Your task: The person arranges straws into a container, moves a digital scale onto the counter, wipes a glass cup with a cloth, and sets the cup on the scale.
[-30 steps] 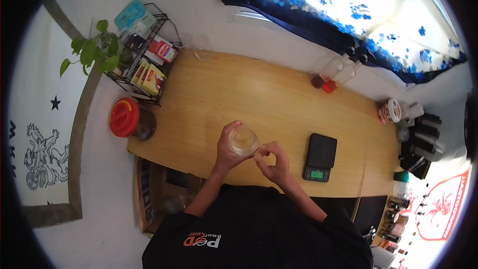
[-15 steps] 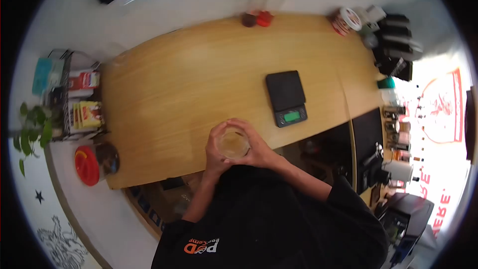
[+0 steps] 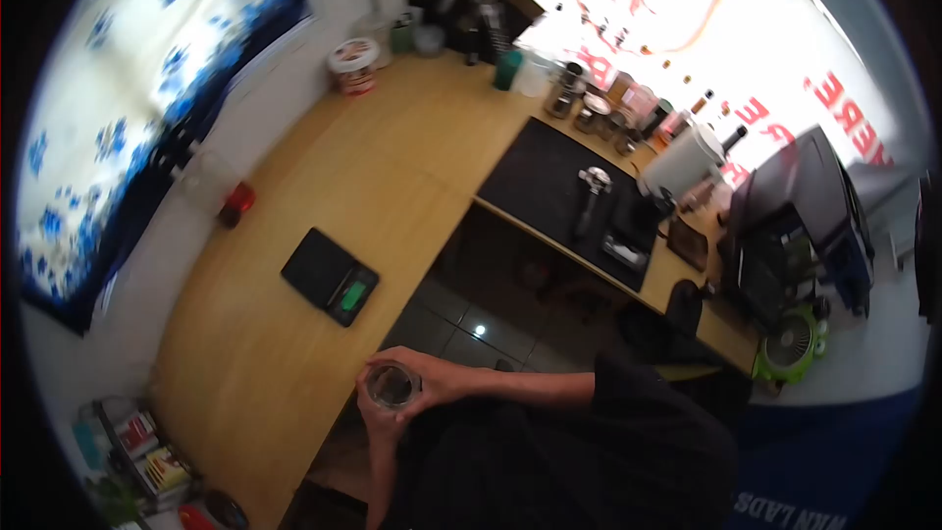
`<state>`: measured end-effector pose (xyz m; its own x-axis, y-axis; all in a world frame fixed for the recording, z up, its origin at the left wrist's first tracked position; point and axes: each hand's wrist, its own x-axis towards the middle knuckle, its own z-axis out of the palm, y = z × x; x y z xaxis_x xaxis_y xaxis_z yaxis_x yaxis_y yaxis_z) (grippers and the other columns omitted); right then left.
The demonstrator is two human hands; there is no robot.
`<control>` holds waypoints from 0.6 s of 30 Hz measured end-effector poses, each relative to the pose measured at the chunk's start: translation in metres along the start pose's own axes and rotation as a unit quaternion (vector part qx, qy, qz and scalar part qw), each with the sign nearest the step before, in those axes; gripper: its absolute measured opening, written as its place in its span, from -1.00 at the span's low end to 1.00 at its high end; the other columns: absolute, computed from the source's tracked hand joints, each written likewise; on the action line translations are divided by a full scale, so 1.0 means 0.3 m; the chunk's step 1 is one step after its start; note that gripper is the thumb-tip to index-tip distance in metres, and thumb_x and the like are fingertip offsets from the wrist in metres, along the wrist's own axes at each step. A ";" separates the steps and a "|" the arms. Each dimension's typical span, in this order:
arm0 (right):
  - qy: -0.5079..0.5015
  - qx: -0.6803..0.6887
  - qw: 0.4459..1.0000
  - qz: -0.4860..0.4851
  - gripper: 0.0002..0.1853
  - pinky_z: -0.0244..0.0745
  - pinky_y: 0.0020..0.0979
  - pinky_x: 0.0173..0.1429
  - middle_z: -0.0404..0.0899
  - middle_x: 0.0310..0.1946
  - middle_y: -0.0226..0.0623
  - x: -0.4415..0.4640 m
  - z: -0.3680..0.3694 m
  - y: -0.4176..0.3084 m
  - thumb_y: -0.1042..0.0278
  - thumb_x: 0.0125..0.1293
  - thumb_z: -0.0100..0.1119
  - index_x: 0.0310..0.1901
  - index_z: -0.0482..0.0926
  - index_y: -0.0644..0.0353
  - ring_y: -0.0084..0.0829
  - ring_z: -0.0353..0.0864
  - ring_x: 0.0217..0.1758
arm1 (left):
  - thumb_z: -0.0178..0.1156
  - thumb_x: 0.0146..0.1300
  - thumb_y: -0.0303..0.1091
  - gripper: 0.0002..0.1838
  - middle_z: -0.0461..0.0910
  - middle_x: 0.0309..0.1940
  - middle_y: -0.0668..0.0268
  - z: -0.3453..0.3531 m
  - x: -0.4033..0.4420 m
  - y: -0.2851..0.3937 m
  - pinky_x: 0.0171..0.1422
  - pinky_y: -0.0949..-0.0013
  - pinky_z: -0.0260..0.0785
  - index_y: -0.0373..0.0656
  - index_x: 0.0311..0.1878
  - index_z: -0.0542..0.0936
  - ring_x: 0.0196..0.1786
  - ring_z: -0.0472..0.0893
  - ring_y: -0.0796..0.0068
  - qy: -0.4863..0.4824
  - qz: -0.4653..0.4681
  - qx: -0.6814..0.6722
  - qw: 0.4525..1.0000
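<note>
A round clear glass (image 3: 393,386) is held between both hands, close to the body near the table's front edge. My left hand (image 3: 379,422) wraps the glass from the lower left side. Around its upper right side curl the fingers of my right hand (image 3: 432,376). On the wooden table (image 3: 235,363), up and to the left of the hands, lies a black scale (image 3: 331,276) with a lit green display.
Bottles with red bases (image 3: 235,204) stand by the curtained window. A tub (image 3: 354,66) is at the back. On the right are a black mat (image 3: 549,177) with a portafilter (image 3: 594,186), jars, a white kettle (image 3: 684,159) and a green fan (image 3: 791,344). A rack (image 3: 147,451) sits lower left.
The view has swung to the right, showing the black mat and fan. My right hand has come onto the glass, which both hands now hold near the body.
</note>
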<state>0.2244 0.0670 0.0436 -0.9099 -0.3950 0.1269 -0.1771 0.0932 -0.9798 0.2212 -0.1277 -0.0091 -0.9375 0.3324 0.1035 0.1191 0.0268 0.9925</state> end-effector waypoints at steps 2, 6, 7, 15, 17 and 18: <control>0.054 0.014 0.998 0.005 0.11 0.22 -0.16 0.61 0.28 0.46 -0.06 -0.143 -0.074 -0.002 0.04 -0.02 0.70 0.52 0.24 0.18 -0.10 0.28 0.56 | 0.65 -0.09 -0.32 0.08 0.43 0.32 0.11 0.135 0.011 0.024 0.49 0.17 0.38 -0.28 0.48 0.21 0.35 0.52 0.24 -0.062 -0.049 -0.032 0.996; 0.173 0.021 0.985 0.006 0.02 0.25 -0.14 0.60 0.29 0.45 -0.10 -0.408 -0.193 -0.004 0.16 -0.03 0.67 0.47 0.31 0.15 -0.13 0.26 0.57 | 0.69 -0.06 -0.21 0.19 0.28 0.42 0.14 0.380 0.011 0.047 0.58 0.09 0.27 -0.17 0.54 0.09 0.50 0.36 0.26 -0.215 -0.029 -0.086 0.972; 0.195 0.022 0.980 0.008 0.02 0.25 -0.14 0.60 0.29 0.45 -0.10 -0.477 -0.220 0.006 0.16 -0.03 0.67 0.47 0.31 0.15 -0.13 0.26 0.57 | 0.69 -0.06 -0.04 0.28 0.18 0.49 0.14 0.443 0.003 0.086 0.61 0.04 0.20 -0.15 0.57 -0.01 0.55 0.28 0.23 -0.242 -0.022 -0.113 0.963; 0.388 -0.081 0.918 0.024 -0.09 0.39 -0.16 0.49 0.45 0.36 -0.20 -0.966 -0.360 -0.058 0.23 -0.04 0.60 0.40 0.38 0.13 -0.19 0.48 0.42 | 0.20 0.17 0.59 0.20 0.04 0.62 0.15 0.960 -0.008 0.164 0.67 -0.09 0.04 0.07 0.62 -0.08 0.67 0.07 0.17 -0.383 -0.230 -0.278 0.850; 0.445 -0.109 0.889 0.020 -0.10 0.42 -0.19 0.46 0.50 0.31 -0.22 -1.048 -0.358 -0.074 0.27 -0.08 0.62 0.37 0.40 0.13 -0.19 0.51 0.40 | 0.23 0.27 0.47 0.07 0.18 0.55 0.15 1.036 0.020 0.149 0.67 -0.08 0.04 0.07 0.61 -0.01 0.64 0.14 0.21 -0.445 -0.271 -0.286 0.804; 0.474 -0.134 0.870 0.015 -0.10 0.46 -0.22 0.42 0.55 0.25 -0.23 -1.081 -0.348 -0.087 0.31 -0.12 0.65 0.34 0.43 0.14 -0.19 0.54 0.37 | 0.22 0.30 0.41 0.01 0.23 0.52 0.15 1.076 0.034 0.151 0.65 -0.08 0.09 0.06 0.59 0.03 0.61 0.20 0.21 -0.475 -0.306 -0.273 0.779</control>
<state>0.4848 0.2883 0.0441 -0.7943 0.5300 0.2969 -0.1140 0.3501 -0.9298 0.3227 0.1812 0.0160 -0.0677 0.9691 -0.2373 -0.6546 0.1363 0.7436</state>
